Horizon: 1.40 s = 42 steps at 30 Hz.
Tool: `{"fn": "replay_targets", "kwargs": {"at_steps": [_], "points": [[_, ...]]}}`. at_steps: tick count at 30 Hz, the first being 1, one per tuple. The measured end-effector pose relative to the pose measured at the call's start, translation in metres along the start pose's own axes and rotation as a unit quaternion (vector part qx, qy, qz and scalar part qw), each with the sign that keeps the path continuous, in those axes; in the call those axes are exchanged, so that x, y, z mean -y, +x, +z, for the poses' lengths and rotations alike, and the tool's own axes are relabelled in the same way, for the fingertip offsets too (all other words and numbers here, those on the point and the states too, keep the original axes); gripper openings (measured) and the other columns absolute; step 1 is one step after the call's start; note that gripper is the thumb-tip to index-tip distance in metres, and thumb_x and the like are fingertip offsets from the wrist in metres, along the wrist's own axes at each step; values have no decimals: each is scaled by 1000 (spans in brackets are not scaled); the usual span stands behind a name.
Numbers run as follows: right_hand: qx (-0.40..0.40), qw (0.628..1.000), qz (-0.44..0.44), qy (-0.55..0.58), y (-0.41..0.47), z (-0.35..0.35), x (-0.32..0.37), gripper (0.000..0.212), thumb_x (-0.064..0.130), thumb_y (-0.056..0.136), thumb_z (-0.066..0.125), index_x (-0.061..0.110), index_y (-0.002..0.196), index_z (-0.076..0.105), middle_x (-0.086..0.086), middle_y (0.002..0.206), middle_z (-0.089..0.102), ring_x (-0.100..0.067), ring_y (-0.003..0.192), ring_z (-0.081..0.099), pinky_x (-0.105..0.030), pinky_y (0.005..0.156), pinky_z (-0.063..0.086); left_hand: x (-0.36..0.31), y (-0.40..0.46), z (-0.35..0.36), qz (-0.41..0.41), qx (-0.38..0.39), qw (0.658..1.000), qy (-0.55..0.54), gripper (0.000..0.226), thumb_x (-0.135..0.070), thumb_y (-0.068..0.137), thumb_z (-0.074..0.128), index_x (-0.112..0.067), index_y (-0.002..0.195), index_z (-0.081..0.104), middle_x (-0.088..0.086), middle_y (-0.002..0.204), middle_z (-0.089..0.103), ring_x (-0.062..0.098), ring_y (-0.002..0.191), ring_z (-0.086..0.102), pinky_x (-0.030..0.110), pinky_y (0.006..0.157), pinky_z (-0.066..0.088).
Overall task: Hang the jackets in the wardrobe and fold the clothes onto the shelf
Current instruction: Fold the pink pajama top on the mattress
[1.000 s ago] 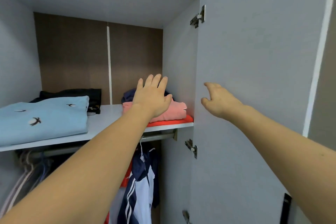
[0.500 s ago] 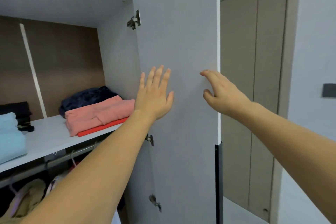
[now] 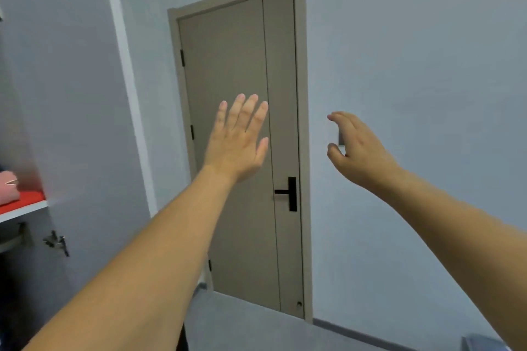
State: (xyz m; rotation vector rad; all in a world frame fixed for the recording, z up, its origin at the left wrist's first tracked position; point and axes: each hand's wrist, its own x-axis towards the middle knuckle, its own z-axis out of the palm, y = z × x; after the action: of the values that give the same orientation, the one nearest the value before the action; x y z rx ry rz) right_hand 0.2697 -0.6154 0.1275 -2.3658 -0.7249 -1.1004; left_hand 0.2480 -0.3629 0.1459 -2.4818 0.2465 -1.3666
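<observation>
My left hand (image 3: 238,139) is raised in mid-air with its fingers straight and held together, holding nothing. My right hand (image 3: 356,148) floats to its right, fingers loosely bent, also empty. Both are in front of a room door and wall, away from the wardrobe. At the far left edge I see a corner of the wardrobe shelf (image 3: 25,209) with a folded pink garment (image 3: 8,186) on a red one (image 3: 30,198). The open grey wardrobe door (image 3: 77,100) stands to the left of my left hand.
A closed taupe room door (image 3: 236,88) with a black handle (image 3: 289,194) is straight ahead. Pale blue wall fills the right side. Grey floor (image 3: 256,328) lies below. A door hinge (image 3: 57,242) shows on the wardrobe at lower left.
The view has swung right, away from the wardrobe interior to the room door. Both hands have come off the wardrobe door and now hang in open air.
</observation>
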Motion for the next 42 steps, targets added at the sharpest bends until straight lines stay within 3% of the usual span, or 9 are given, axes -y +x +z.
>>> {"fn": "replay_targets", "kwargs": {"at_steps": [12, 22, 26, 38, 42], "points": [[16, 987, 138, -86, -50, -27, -238, 55, 18, 95, 50, 7, 147, 35, -6, 152, 37, -21, 141, 32, -29, 115, 22, -239, 116, 126, 126, 18, 984, -124, 65, -42, 98, 34, -15, 156, 20, 8, 160, 22, 32, 149, 16, 53, 122, 10], [53, 948, 268, -161, -85, -18, -419, 56, 17, 95, 50, 8, 148, 33, -6, 154, 36, -20, 142, 30, -26, 114, 19, -405, 198, 273, 220, 71, 952, -201, 65, -44, 101, 27, -18, 158, 9, 6, 164, 11, 30, 151, 8, 51, 122, 3], [61, 919, 335, -199, -136, -46, -486, 56, 17, 95, 50, 8, 148, 34, -6, 154, 36, -20, 142, 30, -25, 114, 18, -511, 229, 302, 225, 92, 927, -284, 64, -42, 101, 29, -17, 157, 10, 6, 164, 12, 29, 151, 8, 50, 122, 3], [29, 796, 552, -249, -334, -192, -649, 54, 11, 94, 51, 3, 145, 37, -13, 150, 38, -25, 137, 36, -31, 113, 23, -865, 235, 274, 427, 86, 815, -382, 65, -44, 101, 28, -20, 158, 10, 7, 164, 11, 29, 151, 9, 51, 122, 3], [2, 757, 609, -235, -400, -213, -696, 41, 6, 89, 53, -2, 130, 49, -15, 131, 52, -30, 123, 46, -36, 103, 35, -959, 224, 278, 468, 111, 781, -397, 64, -43, 101, 28, -20, 158, 9, 6, 164, 10, 28, 151, 8, 50, 122, 2]]}}
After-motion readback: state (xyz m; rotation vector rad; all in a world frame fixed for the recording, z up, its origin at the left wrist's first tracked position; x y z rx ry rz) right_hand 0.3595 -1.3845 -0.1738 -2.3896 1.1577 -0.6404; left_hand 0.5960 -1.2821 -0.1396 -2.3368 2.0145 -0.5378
